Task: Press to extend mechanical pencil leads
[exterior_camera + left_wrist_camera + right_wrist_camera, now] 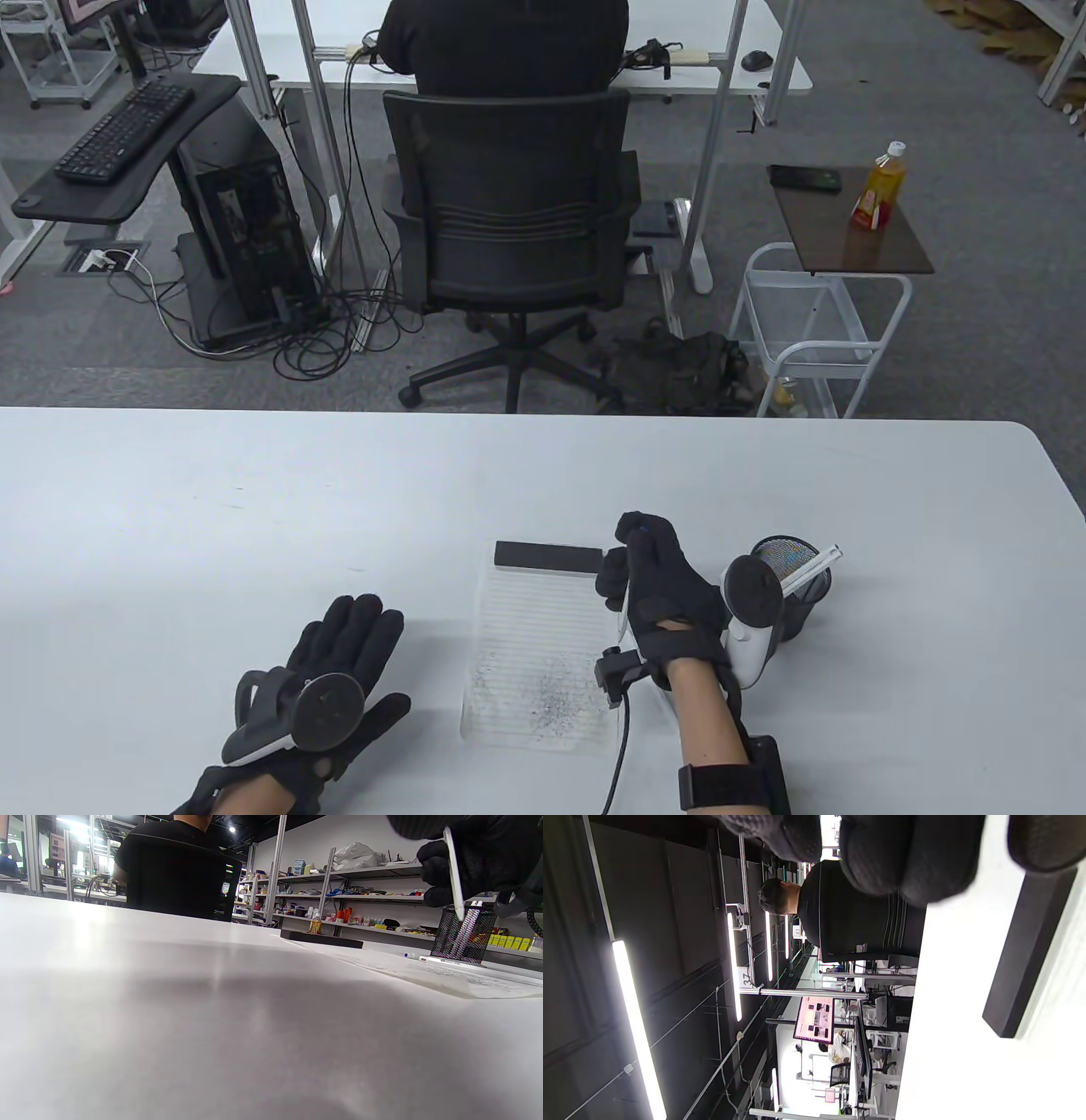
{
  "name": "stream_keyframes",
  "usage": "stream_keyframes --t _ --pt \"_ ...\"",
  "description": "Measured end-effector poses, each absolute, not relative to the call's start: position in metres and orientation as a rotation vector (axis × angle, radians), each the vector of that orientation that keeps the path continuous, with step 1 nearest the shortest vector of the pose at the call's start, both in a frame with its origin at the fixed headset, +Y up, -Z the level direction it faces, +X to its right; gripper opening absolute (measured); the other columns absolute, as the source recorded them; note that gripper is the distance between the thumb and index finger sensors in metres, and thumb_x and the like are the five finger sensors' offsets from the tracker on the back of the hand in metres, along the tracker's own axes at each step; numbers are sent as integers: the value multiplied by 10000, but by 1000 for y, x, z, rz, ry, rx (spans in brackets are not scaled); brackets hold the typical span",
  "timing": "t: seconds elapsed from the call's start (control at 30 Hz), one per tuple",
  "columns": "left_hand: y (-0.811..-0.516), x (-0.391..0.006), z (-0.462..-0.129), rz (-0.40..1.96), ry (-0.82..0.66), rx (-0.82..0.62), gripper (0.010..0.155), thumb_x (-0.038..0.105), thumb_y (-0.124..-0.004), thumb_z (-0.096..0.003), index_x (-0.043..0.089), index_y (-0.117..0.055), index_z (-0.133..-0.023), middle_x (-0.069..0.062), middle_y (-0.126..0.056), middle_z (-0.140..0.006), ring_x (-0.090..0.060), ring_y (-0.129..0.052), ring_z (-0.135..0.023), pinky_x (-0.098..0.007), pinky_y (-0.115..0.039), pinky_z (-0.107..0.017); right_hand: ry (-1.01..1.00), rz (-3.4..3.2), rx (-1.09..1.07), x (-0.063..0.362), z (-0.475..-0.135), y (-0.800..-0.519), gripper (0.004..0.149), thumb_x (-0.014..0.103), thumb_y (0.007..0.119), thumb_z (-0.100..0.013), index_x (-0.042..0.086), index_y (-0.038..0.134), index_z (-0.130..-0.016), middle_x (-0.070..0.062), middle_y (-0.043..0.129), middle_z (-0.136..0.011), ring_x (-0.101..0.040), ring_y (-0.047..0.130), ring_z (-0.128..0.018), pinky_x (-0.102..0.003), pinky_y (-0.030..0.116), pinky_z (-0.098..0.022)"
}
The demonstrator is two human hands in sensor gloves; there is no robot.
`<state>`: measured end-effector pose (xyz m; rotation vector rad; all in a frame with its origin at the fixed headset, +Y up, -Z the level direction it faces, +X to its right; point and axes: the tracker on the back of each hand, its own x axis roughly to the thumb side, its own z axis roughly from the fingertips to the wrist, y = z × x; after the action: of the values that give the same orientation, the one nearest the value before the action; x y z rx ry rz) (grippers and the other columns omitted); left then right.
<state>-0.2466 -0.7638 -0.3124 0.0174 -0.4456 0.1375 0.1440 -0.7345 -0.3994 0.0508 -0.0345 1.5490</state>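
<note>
- On the near right of the white table (254, 509), the right hand (657, 586) is curled around a white mechanical pencil (622, 607), holding it upright above the right edge of a lined notepad (534, 645).
- Grey scribble marks cover the near part of the notepad; a black bar (549, 556) lies across its far edge.
- Just right of that hand stands a black mesh pen cup (793, 586) with another white pencil (813, 569) leaning in it.
- At near left, the left hand (331, 671) rests flat on the table, fingers spread, holding nothing, well apart from the notepad.
</note>
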Motion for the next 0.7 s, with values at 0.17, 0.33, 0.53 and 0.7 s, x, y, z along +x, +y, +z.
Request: stream_keyframes --t 0.17,0.33,0.53,0.7 --pt "-764 -245 -312 134 -452 20 884 633 -638 -452 239 -251 -1143 -133 -242 -1200 -483 -316 -1113 -651 -410 -766 52 1458 176 141 -400 -750 601 557 613 -579 177 562 -1043 -157 683 -840 -438 757 -641 -698 637 -560" --pt "-764 -245 -311 134 -451 24 885 633 -639 -453 238 -250 -1143 -132 -242 -1200 -483 -315 -1113 -651 -411 -765 -26 1241 165 145 -400 -764 701 638 599 -577 63 710 -963 -168 743 -784 -454 766 -595 -717 620 -540" --pt "-763 -245 -311 133 -451 27 884 633 -639 -453 239 -252 -1143 -131 -242 -1200 -482 -316 -1114 -650 -410 -766 -69 1027 178 153 -398 -774 674 632 565 -594 58 824 -834 -139 827 -656 -419 818 -498 -697 678 -493" --pt "-763 -245 -311 134 -449 29 885 633 -639 -453 238 -251 -1144 -130 -242 -1200 -481 -314 -1114 -650 -410 -766 -84 890 203 153 -399 -778 626 605 576 -605 71 851 -777 -112 850 -588 -387 838 -439 -687 695 -482"
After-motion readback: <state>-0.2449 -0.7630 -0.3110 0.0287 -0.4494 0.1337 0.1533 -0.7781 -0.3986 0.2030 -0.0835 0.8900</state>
